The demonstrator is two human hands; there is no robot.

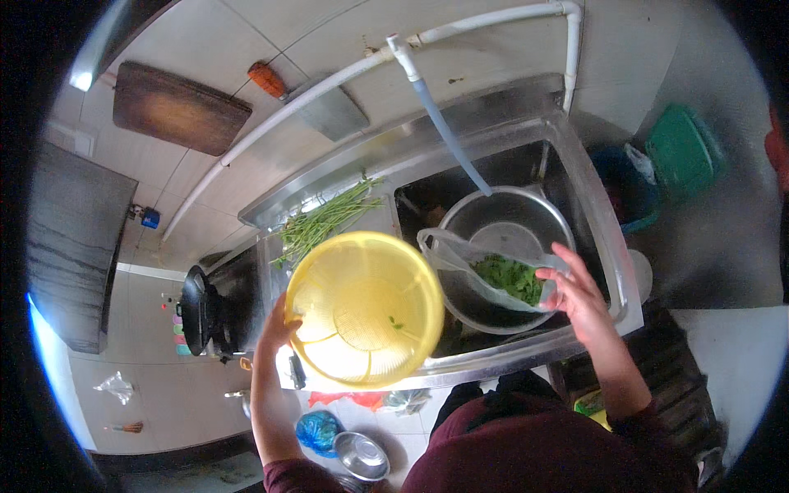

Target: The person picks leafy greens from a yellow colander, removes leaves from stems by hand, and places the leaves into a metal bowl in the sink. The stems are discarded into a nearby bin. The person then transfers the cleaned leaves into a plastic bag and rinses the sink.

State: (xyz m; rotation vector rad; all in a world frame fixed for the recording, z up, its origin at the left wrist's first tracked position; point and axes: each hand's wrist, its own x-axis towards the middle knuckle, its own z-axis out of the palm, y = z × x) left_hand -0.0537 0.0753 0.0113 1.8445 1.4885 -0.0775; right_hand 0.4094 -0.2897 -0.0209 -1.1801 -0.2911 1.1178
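Observation:
My left hand [282,323] grips the left rim of a yellow plastic colander [363,296], tilted so its inside faces me. A small green leaf [395,323] clings inside it. My right hand [576,293] holds the right end of a translucent plastic bag [450,246], its fingers partly spread around it. Chopped leafy greens [508,277] lie in the bag. Beneath is a round metal basin [558,215], standing in the stainless steel sink [592,185]. Long green stems [333,212] rest on the counter behind the colander.
A blue hose [447,129] hangs from a white pipe [493,21] into the basin. A cleaver [333,111] and wooden cutting board [179,108] are at the wall. Right of the sink stand a blue bucket [644,215] and green bin [681,151]. A metal bowl [362,455] sits on the floor.

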